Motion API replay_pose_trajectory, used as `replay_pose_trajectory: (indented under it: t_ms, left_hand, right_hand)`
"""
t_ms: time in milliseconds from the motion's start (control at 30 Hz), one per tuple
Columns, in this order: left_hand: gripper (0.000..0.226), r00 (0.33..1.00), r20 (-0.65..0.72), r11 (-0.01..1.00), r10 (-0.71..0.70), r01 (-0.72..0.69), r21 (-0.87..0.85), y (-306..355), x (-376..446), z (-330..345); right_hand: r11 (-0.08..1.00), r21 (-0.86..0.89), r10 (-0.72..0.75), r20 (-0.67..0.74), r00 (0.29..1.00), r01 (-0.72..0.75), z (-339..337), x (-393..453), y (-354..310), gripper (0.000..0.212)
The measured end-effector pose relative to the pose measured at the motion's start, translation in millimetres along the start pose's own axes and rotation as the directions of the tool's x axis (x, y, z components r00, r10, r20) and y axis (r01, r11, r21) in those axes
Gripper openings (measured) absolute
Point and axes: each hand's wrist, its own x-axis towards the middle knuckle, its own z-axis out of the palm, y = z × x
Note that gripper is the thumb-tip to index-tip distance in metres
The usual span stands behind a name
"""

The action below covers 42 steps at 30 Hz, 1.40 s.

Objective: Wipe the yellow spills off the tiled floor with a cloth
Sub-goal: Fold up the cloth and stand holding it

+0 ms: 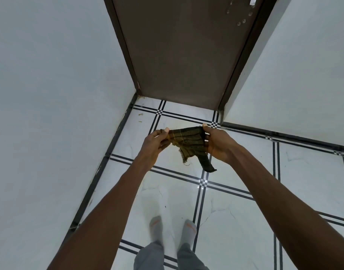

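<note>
A dark checked cloth (188, 142) with yellow staining hangs stretched between both hands, well above the floor. My left hand (156, 142) pinches its left corner between thumb and fingers. My right hand (217, 142) grips its right edge, and a tail of cloth dangles below. The white tiled floor (235, 221) with black double lines lies beneath. A faint yellow smear (179, 124) shows on the tile just beyond the cloth, and small yellowish specks (141, 114) lie near the left wall.
A brown door (186, 51) stands shut straight ahead between two pale walls (56, 94). A dark skirting strip runs along the wall bases. My feet in grey socks (173, 228) stand on the tiles at the bottom centre.
</note>
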Motion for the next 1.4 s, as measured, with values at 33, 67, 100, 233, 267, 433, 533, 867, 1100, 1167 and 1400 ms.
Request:
replay_pose_trajectory:
  t_ms: [33,67,100,233,267,433,533,867,1100,1167,1400]
  left_hand:
    - [0.032,1.000,-0.022,0.999,0.014,-0.013,0.044,2,0,-2]
    - [0.039,0.999,-0.039,0.996,0.027,-0.023,0.090,5,0,-3]
    - [0.043,0.998,-0.050,0.991,0.039,-0.032,0.128,8,-1,-5]
    - [0.052,0.995,-0.013,0.968,0.101,-0.095,0.233,22,-3,-16]
    - [0.052,0.992,-0.006,0.958,0.123,-0.117,0.263,25,-3,-19]
    - [0.043,0.985,0.042,0.931,0.166,-0.171,0.322,35,-3,-23]
    - [0.061,0.997,0.062,0.926,0.047,-0.066,0.373,36,-1,-22]
    - [0.036,0.973,-0.049,0.937,0.228,-0.205,0.281,30,-15,-16]
    - [0.045,0.940,0.013,0.809,0.341,-0.301,0.505,43,-19,-10]
    - [0.048,0.927,0.018,0.711,0.375,-0.299,0.636,46,-17,-7]
    - [0.039,0.905,0.135,0.486,0.403,-0.337,0.807,56,-10,2]
  right_hand:
    - [0.998,-0.053,-0.019,-0.001,1.000,0.019,-1,0,-2,0.021]
    - [0.991,-0.127,-0.045,0.005,0.999,0.045,-2,1,-5,0.016]
    - [0.979,-0.188,-0.071,0.017,0.997,0.073,-4,2,-7,0.012]
    - [0.906,-0.369,-0.229,-0.013,0.973,0.208,-10,8,-11,0.052]
    - [0.882,-0.407,-0.274,-0.031,0.961,0.238,-11,8,-11,0.064]
    - [0.810,-0.499,-0.308,0.085,0.947,0.308,-16,7,-15,0.087]
    - [0.754,-0.577,-0.287,0.138,0.948,0.313,-13,9,-16,0.084]
    - [0.415,-0.862,-0.364,0.135,0.921,0.290,-13,14,-15,0.048]
    - [0.293,-0.900,-0.547,0.120,0.829,0.324,-14,17,-19,0.023]
    - [0.303,-0.893,-0.572,0.108,0.813,0.332,-15,17,-20,0.023]
    - [0.334,-0.829,-0.603,0.179,0.778,0.450,-25,9,-26,0.021]
